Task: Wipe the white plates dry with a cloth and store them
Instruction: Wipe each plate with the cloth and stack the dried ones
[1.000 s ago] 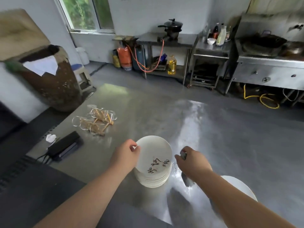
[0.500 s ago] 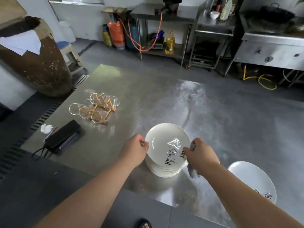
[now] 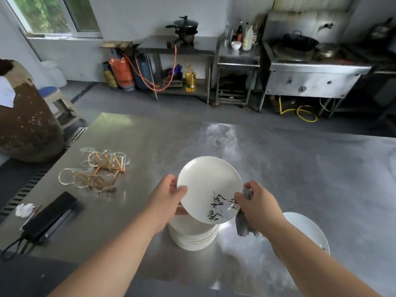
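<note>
I see white plate (image 3: 207,185) tilted above plate stack (image 3: 194,236) on table (image 3: 300,179). Left hand (image 3: 169,198) fingers grip rim. Right hand (image 3: 259,205) fingers clutch grey cloth (image 3: 244,227) at opposite rim. Lone plate (image 3: 306,230) near right forearm; glasses (image 3: 100,170), black case (image 3: 49,215) well left.

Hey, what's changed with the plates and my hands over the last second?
The top plate has come up off the stack and tilted, lifted by the left hand gripping its left rim and the right hand at its right edge. Unchanged: the cloth in the right hand, the stack, the lone plate to the right, the glasses.
</note>
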`<state>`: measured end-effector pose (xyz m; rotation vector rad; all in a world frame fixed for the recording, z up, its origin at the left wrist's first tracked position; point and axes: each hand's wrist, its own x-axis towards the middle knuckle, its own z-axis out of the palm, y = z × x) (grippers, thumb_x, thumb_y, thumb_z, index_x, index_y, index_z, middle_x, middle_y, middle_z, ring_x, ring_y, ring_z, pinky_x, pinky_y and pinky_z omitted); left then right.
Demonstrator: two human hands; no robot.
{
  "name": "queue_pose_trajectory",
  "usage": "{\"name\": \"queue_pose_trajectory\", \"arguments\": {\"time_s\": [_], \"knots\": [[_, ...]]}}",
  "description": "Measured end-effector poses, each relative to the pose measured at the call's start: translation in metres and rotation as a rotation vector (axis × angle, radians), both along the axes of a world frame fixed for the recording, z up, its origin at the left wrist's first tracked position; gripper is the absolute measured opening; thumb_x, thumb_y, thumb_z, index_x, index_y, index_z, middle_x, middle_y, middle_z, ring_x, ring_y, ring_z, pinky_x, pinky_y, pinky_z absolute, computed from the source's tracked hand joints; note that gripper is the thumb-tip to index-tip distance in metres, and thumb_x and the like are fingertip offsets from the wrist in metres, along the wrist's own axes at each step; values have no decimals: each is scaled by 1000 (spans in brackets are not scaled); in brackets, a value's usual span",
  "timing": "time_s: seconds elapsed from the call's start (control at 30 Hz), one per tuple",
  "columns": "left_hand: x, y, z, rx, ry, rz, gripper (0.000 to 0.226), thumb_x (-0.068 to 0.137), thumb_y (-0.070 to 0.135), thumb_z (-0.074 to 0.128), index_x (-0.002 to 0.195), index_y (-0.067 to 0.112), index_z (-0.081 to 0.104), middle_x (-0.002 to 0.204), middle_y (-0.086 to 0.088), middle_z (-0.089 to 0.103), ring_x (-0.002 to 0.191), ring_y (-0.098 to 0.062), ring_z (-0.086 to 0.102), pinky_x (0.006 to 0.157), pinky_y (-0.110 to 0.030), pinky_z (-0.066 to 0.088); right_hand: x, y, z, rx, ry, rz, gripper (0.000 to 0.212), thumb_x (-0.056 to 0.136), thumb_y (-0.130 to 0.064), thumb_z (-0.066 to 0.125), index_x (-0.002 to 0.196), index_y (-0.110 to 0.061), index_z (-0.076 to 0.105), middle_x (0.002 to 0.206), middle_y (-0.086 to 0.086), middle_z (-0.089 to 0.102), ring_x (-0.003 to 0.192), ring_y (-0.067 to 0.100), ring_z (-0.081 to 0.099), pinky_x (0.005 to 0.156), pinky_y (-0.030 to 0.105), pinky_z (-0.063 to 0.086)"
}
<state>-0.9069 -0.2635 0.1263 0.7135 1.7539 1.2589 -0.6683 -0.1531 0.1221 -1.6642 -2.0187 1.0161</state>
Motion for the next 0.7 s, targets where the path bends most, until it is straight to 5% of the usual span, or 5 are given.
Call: {"name": "queue_pose_trajectory", "arguments": {"time_s": [0.1, 0.27, 0.4, 0.53, 0.7], "knots": [[17, 6, 32, 142, -390, -39, 28, 94, 10, 70, 119, 17, 58, 111, -16, 74, 83, -27, 75, 64, -46, 61, 23, 4, 32, 67, 16, -16, 15, 91, -46, 63, 101, -39, 54, 80, -20, 65, 60, -4, 60, 46, 21, 43], [49, 16, 69, 253, -521, -108, 46, 80, 15, 71, 124, 28, 69, 118, -9, 77, 95, -35, 76, 69, -52, 62, 65, 7, 93, 149, 191, -171, 14, 98, -37, 57, 108, -40, 47, 85, -13, 67, 52, 5, 66, 36, 24, 48], [83, 23, 90, 323, -492, -171, 44, 82, 14, 68, 122, 32, 74, 122, -11, 74, 97, -34, 75, 72, -54, 62, 87, -3, 140, 375, 353, -170, 24, 94, -40, 48, 116, -49, 50, 98, -30, 67, 81, -1, 67, 68, 34, 57], [124, 31, 109, 392, -447, -219, 48, 82, 11, 67, 125, 32, 74, 121, -12, 74, 91, -30, 73, 69, -49, 62, 84, -25, 140, 605, -67, 261, 58, 107, -46, 37, 163, -31, 27, 168, -18, 21, 155, 6, 14, 124, 15, 3], [145, 34, 126, 432, -405, -267, 49, 85, 10, 62, 130, 29, 71, 130, -18, 70, 106, -42, 70, 74, -50, 61, 103, -34, 131, 612, -442, 350, 101, 83, -83, -17, 162, -22, -25, 166, -1, -39, 148, 21, -44, 114, 31, -35]]}}
